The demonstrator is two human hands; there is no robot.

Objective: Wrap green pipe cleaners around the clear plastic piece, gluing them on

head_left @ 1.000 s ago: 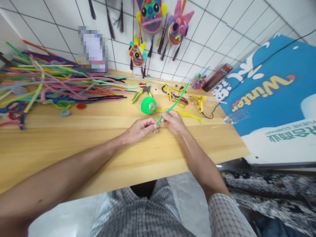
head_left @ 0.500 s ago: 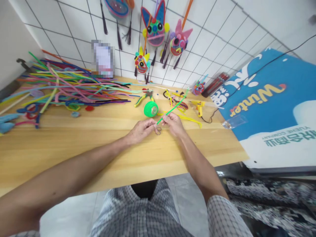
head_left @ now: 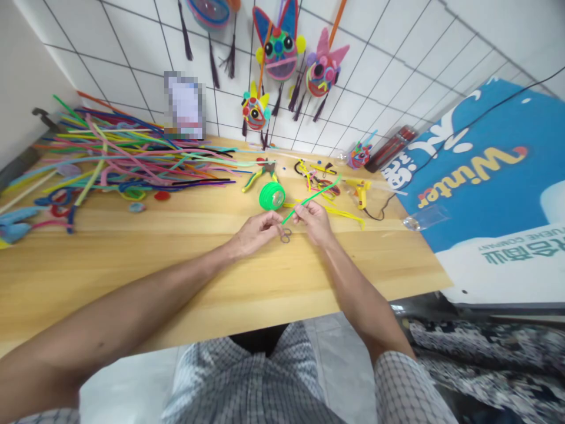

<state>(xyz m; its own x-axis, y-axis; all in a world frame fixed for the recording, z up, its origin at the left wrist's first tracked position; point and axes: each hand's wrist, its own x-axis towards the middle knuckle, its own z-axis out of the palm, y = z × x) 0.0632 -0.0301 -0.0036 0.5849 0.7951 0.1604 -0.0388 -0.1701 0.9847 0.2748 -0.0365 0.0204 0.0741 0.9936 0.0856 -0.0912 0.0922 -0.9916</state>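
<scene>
A bright green pipe cleaner [head_left: 322, 192] slants up and to the right between my two hands. My right hand [head_left: 314, 222] pinches it partway along, between thumb and fingers. At its lower end, the fingertips of my left hand [head_left: 258, 232] close on the tip. Just beyond the hands, a clear round piece wound with green pipe cleaner [head_left: 270, 196] rests on the table. Two small dark loops [head_left: 286, 236], like scissor handles, show beside my left fingertips; the rest of that item is hidden.
Pliers [head_left: 261, 175], yellow pipe cleaners [head_left: 344, 215] and a yellow glue gun [head_left: 362, 192] lie beyond my hands. A heap of coloured pipe cleaners [head_left: 132, 150] covers the back left. Decorated fish-like ornaments [head_left: 280, 50] hang on the wall grid. A blue printed board [head_left: 485, 147] stands right.
The view has shifted slightly. The far end of the green pipe cleaner has swung lower, while both hands stay nearly in place on it.
</scene>
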